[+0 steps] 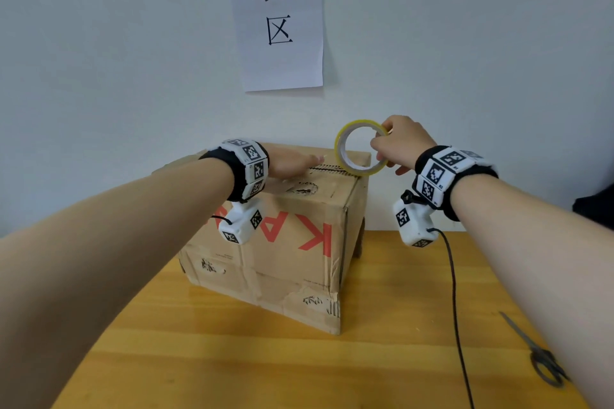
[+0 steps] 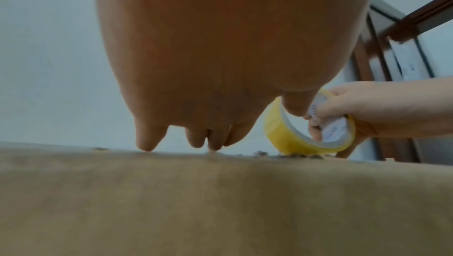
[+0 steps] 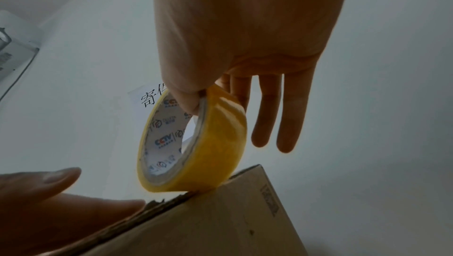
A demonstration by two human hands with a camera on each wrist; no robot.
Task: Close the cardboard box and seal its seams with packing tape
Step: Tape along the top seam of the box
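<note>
From head height we looked forward and down. Each wrist camera sat close under its palm, facing fingerward. All three views shared the tape roll point(image 1: 362, 147) on the box point(image 1: 282, 242) top at twelve o'clock.

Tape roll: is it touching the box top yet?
Touching. The right wrist view shows the tape roll resting its lower edge on the cardboard box at the top seam.

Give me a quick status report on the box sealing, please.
Left hand flat, pressing the flaps of the cardboard box shut. Right hand pinches the tape roll on the top seam's right end. Scissors lie aside; nothing obstructs.
</note>
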